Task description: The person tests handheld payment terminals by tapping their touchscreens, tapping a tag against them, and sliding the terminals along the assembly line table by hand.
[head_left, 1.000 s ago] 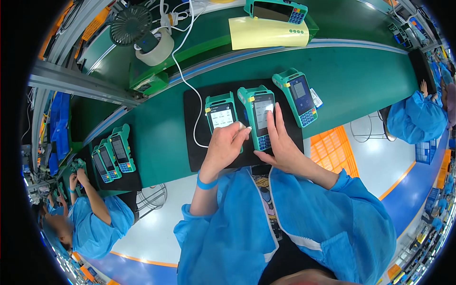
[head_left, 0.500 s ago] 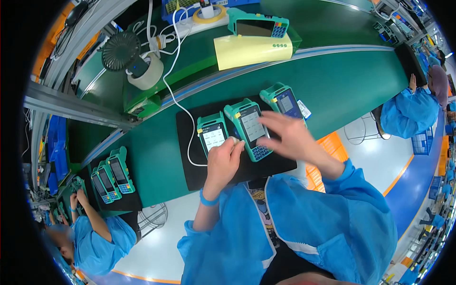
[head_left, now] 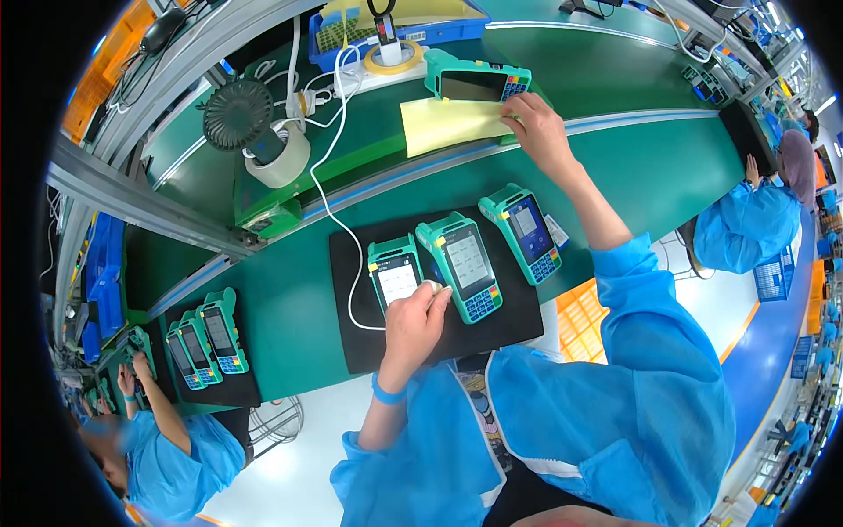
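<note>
My left hand (head_left: 413,332) is closed in a pinch, low over the left green handheld terminal (head_left: 395,274). A white cable (head_left: 354,290) runs into it, and a small pale tip shows between thumb and forefinger. A second terminal (head_left: 461,263) with a lit screen lies just right of this hand. Farther right is a third terminal (head_left: 527,230) with a blue screen. My right hand (head_left: 543,133) reaches forward to the right end of a yellow sheet (head_left: 452,127), fingertips together on it. Whatever those fingers pinch is hidden.
A black mat (head_left: 364,347) lies under the terminals. Another terminal (head_left: 479,81) rests behind the yellow sheet. A small fan (head_left: 239,116) stands beside a tape roll (head_left: 281,158). Co-workers sit at left and right; more terminals (head_left: 219,329) lie by the left one.
My right hand has left the middle terminal and moved forward to the yellow sheet, uncovering the third terminal. My left hand keeps its pinch. The view has shifted slightly.
</note>
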Demonstrator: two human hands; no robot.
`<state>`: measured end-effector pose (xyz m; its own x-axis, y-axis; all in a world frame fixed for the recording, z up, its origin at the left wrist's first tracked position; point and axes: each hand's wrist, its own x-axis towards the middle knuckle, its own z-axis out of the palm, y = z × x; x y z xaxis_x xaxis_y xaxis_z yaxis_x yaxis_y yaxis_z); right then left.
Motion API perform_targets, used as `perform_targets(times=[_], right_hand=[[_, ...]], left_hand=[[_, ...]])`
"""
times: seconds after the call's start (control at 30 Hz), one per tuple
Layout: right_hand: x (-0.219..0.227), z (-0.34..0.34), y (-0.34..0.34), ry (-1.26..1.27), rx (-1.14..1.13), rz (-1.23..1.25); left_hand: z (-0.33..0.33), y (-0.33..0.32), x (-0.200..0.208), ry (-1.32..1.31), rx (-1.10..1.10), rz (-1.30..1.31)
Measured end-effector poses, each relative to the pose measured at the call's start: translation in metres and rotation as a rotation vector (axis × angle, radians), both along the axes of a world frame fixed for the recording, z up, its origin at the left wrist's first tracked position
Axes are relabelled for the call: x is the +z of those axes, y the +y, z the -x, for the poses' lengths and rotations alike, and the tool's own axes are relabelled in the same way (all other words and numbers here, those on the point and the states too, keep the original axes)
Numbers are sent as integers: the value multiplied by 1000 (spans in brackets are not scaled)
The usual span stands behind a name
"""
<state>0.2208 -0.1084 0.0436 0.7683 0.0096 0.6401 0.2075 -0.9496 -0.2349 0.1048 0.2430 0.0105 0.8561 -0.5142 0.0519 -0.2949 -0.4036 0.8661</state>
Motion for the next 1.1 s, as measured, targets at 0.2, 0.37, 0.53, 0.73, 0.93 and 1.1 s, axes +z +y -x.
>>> perform_targets(times=[0.2, 0.37, 0.53, 0.73, 0.93, 1.1], right_hand=[[1, 25, 23, -21, 89, -140], [9, 57, 62, 543, 418, -641], [26, 62, 92, 726, 464, -372], [15, 60, 107, 617, 302, -130], [17, 74, 121, 499, 229, -204], [4, 117, 129, 221, 212, -488]], left_hand=[[4, -12, -1, -153, 60, 40], [6, -42, 9, -354, 75, -3], [6, -59, 14, -463, 68, -106], [7, -66, 18, -479, 68, -121], [6, -54, 12, -435, 50, -162], [2, -19, 4, -211, 30, -89]])
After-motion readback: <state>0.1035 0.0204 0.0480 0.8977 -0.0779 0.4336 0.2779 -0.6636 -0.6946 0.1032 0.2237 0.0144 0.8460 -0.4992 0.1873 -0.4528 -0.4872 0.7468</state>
